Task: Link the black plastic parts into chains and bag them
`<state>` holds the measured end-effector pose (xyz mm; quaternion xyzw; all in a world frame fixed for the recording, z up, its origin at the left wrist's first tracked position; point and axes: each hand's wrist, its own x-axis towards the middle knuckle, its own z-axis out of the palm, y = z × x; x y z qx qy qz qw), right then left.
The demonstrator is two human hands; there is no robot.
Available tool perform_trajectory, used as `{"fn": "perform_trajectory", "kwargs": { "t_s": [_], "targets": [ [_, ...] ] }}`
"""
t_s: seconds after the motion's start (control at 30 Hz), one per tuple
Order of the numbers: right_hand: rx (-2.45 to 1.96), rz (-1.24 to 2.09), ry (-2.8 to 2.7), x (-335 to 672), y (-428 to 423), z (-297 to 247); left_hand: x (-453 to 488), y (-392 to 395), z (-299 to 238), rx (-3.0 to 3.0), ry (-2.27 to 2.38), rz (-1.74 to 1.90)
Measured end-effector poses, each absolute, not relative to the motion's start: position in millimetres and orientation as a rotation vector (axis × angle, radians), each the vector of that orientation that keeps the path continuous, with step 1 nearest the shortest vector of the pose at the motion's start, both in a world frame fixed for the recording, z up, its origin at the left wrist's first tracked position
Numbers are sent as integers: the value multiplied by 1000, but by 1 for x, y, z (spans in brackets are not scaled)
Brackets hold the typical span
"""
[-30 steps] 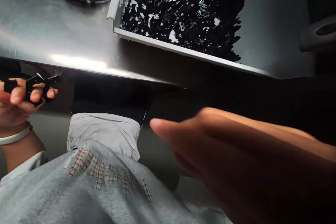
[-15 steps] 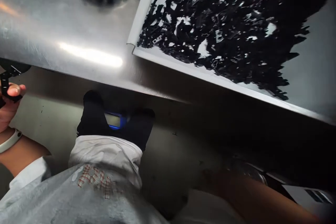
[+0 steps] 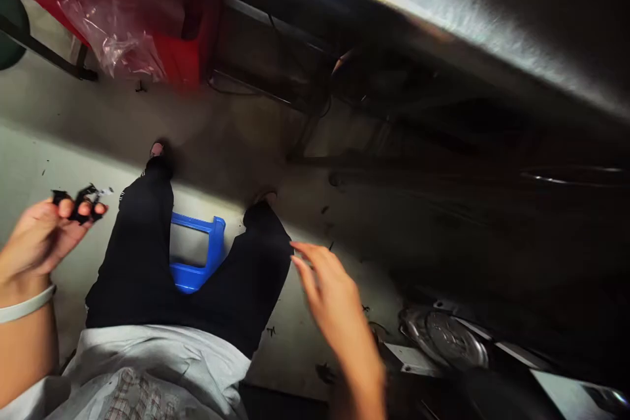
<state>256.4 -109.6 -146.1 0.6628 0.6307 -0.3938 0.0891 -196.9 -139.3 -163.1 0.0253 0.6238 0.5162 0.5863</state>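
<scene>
Left hand (image 3: 42, 239): fingers curled, pinching a small clump of angular black plastic pieces (image 3: 81, 203) at the fingertips; exact shapes too blurred to make out. Smooth white wristband (image 3: 24, 305) on that wrist. Right hand (image 3: 329, 282): empty, fingers loosely spread, motion-blurred, held above the speckled concrete floor (image 3: 295, 354). Between the black trousers (image 3: 132, 262) sits a blue plastic bin (image 3: 214, 243), partly hidden by the legs. Overhead, the brushed stainless table edge (image 3: 443, 6) cuts across the frame. Beyond it, a red crate (image 3: 187, 33) with crumpled clear plastic film (image 3: 111, 33). Lower right, a round metal object (image 3: 443, 335), dim and cut off by shadow.
</scene>
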Motion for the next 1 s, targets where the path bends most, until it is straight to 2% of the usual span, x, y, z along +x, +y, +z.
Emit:
{"fn": "perform_trajectory", "kwargs": {
  "t_s": [0.13, 0.23, 0.7, 1.0],
  "targets": [
    [2123, -960, 1422, 207, -177, -240, -155, -165, -214, -113, 1404, 1019],
    [2173, -882, 1379, 197, -210, -266, -144, -179, -241, -192, 1361, 922],
    [2247, -812, 1348, 203, -211, -275, -166, -186, -260, -455, 1361, 738],
    [2250, -782, 1350, 202, -208, -276, -153, -182, -257, -216, 1330, 751]
  ]
}}
